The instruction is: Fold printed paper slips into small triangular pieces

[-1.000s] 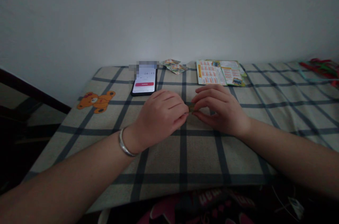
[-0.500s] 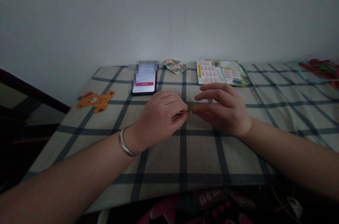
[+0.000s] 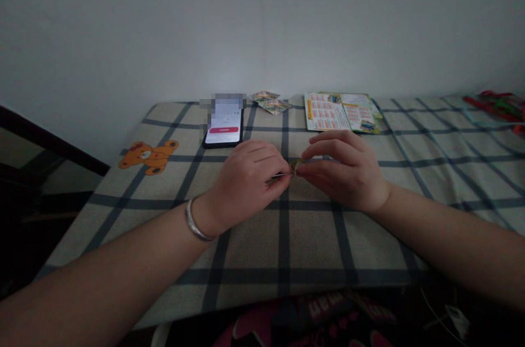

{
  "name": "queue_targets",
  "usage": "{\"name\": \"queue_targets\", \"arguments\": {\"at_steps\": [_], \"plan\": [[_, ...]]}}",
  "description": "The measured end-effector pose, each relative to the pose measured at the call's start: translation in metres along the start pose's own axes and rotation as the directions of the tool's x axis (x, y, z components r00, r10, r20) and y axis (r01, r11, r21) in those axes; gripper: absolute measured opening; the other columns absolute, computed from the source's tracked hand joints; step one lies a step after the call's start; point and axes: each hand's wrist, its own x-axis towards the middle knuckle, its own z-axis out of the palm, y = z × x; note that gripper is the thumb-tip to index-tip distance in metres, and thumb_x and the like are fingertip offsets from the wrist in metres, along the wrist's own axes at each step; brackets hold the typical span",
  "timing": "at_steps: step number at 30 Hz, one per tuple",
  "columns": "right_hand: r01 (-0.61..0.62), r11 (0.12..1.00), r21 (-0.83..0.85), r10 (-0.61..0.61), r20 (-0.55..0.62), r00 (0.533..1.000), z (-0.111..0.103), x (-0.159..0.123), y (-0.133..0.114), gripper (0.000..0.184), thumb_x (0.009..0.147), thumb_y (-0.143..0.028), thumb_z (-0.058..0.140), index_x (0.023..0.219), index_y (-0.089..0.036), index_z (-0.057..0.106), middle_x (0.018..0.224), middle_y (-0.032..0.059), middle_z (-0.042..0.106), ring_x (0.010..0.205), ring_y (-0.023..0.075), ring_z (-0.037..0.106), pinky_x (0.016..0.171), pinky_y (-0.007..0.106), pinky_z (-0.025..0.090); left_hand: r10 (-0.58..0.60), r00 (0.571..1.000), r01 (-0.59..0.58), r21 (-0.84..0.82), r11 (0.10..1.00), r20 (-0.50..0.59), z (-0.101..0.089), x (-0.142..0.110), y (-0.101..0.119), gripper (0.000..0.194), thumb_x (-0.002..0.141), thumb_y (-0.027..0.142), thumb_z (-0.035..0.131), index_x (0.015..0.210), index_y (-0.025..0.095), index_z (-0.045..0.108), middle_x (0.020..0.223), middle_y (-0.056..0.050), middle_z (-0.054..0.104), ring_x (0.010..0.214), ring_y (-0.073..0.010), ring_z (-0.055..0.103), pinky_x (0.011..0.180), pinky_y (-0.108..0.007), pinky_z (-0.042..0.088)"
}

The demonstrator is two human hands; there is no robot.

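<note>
A small folded piece of greenish printed paper (image 3: 296, 165) is between my hands above the middle of the table. My left hand (image 3: 250, 176) pinches it between thumb and fingers, covering most of it; only a thin edge shows beside the thumb. From the other side, the thumb and index finger of my right hand (image 3: 348, 172) close on its right end. The other fingers of that hand are bent and held apart. Two small folded printed papers (image 3: 273, 106) lie overlapping beyond my left hand, near the wall. Printed calendar sheets (image 3: 326, 113) lie beyond my right hand.
A phone (image 3: 223, 131) with a lit screen is at the back left. An orange teddy bear cutout (image 3: 148, 156) lies on the checked tablecloth (image 3: 254, 259). Red and green items (image 3: 498, 106) sit at the far right. The wall (image 3: 262, 24) borders the table's back.
My right index finger and thumb have shifted very slightly at the paper's end, and a little more of the greenish paper shows. My left hand holds almost the same place.
</note>
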Motion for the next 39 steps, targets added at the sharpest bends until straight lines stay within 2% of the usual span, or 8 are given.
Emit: {"name": "queue_targets", "arguments": {"at_steps": [9,15,20,30,39], "plan": [[-0.022,0.997,0.069,0.021,0.028,0.999,0.0032,0.0007,-0.0016,0.008,0.083,-0.020,0.070,0.089,-0.020,0.067,0.094,0.0049,0.069,0.098,0.0214,0.060,0.082,0.036,0.055,0.171,0.985,-0.170,0.228,0.959,0.015,-0.0040,0.0002,0.0004,0.018,0.089,0.018,0.057,0.072,0.017,0.063,0.080,-0.002,0.069,0.082,-0.0185,0.063,0.085,-0.039,0.049],[-0.045,0.988,0.145,0.039,0.043,0.998,0.0038,0.0003,-0.0022,0.010,0.082,-0.017,0.068,0.090,-0.023,0.064,0.095,0.0034,0.067,0.099,0.0209,0.061,0.083,0.038,0.055,0.183,0.982,-0.187,0.239,0.953,0.037,-0.0046,-0.0012,0.0010,0.014,0.090,0.020,0.057,0.077,0.019,0.064,0.083,-0.001,0.069,0.086,-0.0180,0.063,0.092,-0.040,0.048],[-0.061,0.983,0.173,0.055,0.042,0.998,0.0055,0.0002,-0.0011,0.010,0.081,-0.017,0.067,0.088,-0.023,0.064,0.094,0.0033,0.066,0.100,0.0216,0.061,0.083,0.039,0.054,0.161,0.987,-0.162,0.183,0.970,0.019,-0.0046,-0.0014,0.0020,0.008,0.088,0.020,0.059,0.084,0.020,0.065,0.088,0.000,0.070,0.088,-0.0170,0.063,0.097,-0.039,0.046],[-0.089,0.991,0.096,0.084,0.059,0.995,0.0058,-0.0019,0.0011,0.009,0.082,-0.019,0.068,0.087,-0.022,0.061,0.093,0.0029,0.065,0.098,0.0209,0.061,0.084,0.038,0.053,0.140,0.989,-0.134,0.146,0.980,-0.035,-0.0046,0.0015,0.0010,0.009,0.086,0.017,0.060,0.078,0.019,0.064,0.083,-0.001,0.069,0.084,-0.0168,0.062,0.092,-0.038,0.049],[-0.062,0.993,0.098,0.056,0.069,0.996,0.0069,-0.0025,0.0016,0.008,0.083,-0.019,0.067,0.089,-0.022,0.062,0.095,0.0043,0.066,0.101,0.0230,0.061,0.084,0.039,0.054,0.164,0.986,-0.163,0.202,0.966,0.010,-0.0049,-0.0005,-0.0001,0.009,0.087,0.019,0.059,0.082,0.020,0.066,0.086,0.000,0.070,0.085,-0.0170,0.061,0.096,-0.039,0.047]]}}
